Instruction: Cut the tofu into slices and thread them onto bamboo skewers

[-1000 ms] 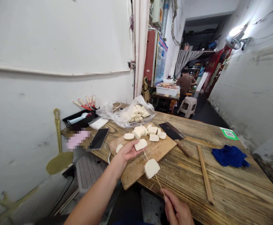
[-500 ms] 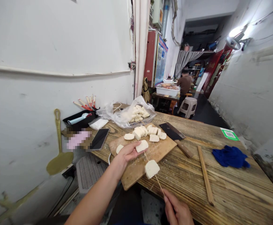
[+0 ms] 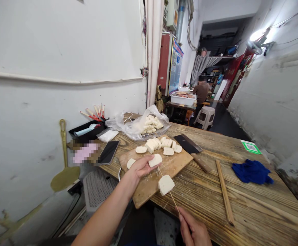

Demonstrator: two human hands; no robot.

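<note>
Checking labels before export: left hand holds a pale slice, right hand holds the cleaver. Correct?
Not the cleaver: in the head view the right hand holds a thin skewer with one slice on it. The left hand does hold a pale slice.

I've a thin pale skewer (image 3: 174, 202) on screen, slanting up-L from the R hand (image 3: 193, 228), approx. straight. Slice no. 1 (image 3: 166, 185), off-white, flat, rounded corners, sits threaded mid-skewer, broad face twd my cam. Slice no. 2 (image 3: 155, 160), same colour, rounded too, lies tilted in the L hand (image 3: 141, 166) over the board (image 3: 149, 189); skewer's far end meets its lower edge, depth unclear.
</note>
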